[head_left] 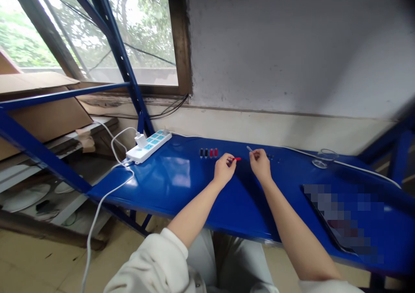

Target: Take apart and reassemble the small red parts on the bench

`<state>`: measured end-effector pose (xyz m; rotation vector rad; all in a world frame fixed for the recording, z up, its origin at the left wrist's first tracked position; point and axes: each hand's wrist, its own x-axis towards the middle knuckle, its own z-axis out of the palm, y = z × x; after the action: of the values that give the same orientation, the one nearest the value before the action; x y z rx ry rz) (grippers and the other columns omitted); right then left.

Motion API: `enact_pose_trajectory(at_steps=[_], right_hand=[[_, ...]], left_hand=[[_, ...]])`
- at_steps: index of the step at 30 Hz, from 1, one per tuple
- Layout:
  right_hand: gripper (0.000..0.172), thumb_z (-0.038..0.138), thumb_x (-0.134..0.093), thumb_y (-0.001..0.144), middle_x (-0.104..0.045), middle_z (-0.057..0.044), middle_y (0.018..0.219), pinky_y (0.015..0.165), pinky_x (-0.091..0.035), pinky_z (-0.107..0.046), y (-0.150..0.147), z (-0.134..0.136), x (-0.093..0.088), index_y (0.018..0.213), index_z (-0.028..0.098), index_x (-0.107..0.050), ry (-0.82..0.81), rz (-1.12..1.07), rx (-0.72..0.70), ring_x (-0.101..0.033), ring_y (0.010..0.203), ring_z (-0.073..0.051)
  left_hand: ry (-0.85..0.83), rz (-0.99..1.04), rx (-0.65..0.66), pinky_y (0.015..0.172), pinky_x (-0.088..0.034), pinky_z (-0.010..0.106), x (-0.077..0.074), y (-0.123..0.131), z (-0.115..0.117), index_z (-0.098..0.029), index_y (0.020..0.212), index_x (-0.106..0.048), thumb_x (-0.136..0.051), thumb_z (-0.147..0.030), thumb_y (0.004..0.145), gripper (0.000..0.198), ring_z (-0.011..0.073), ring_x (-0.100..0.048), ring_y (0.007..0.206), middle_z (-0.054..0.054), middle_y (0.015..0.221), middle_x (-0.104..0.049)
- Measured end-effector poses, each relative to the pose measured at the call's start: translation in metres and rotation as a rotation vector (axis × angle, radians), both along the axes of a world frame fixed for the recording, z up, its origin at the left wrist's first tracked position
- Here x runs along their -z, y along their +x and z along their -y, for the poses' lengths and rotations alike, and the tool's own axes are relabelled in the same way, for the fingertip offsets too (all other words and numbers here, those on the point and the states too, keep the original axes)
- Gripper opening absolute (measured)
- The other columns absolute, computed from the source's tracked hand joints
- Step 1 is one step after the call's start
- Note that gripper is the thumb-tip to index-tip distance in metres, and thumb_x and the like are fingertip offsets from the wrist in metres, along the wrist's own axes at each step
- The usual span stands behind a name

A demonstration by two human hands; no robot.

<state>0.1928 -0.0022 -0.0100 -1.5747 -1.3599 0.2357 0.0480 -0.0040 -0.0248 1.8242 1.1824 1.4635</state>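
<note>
My left hand (225, 170) is closed, with thumb and fingers pinching a small red cylinder (237, 159) that points to the right. To its right, apart from it, my right hand (259, 163) pinches a small translucent greyish stick-like piece (249, 149), whose end sticks out up and to the left. What kind of parts these are is too small to tell. Beyond my left hand stands a short row: two black cylinders (204, 152) and two red cylinders (213, 152), each with a paler lower end. Just right of my right hand lie several tiny dark pieces (271, 156).
The blue table (181, 198) runs along the wall. A white power strip (149, 147) with plugs and a grey cable lies at its left end. Clear round items (320, 163) sit at the back right, near a dark pixelated flat object (340, 223). A blue frame (136, 98) rises at left.
</note>
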Motion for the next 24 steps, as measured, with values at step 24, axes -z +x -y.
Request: enact_pose_trajectory(at_steps=[24], right_hand=[[0.027,0.041,-0.063,0.068,-0.043,0.008,0.051,0.044,-0.031,-0.022,-0.009,0.008,-0.007,0.072,0.020,-0.046,0.035,-0.861,-0.524,-0.035,0.042,-0.005]], left_hand=[[-0.411,0.598,0.223,0.044,-0.033,0.017,-0.012,-0.004,-0.003,-0.017,0.084,-0.040,-0.048,-0.026,0.080,0.013,0.0113,-0.062,0.057,0.009,0.088,-0.066]])
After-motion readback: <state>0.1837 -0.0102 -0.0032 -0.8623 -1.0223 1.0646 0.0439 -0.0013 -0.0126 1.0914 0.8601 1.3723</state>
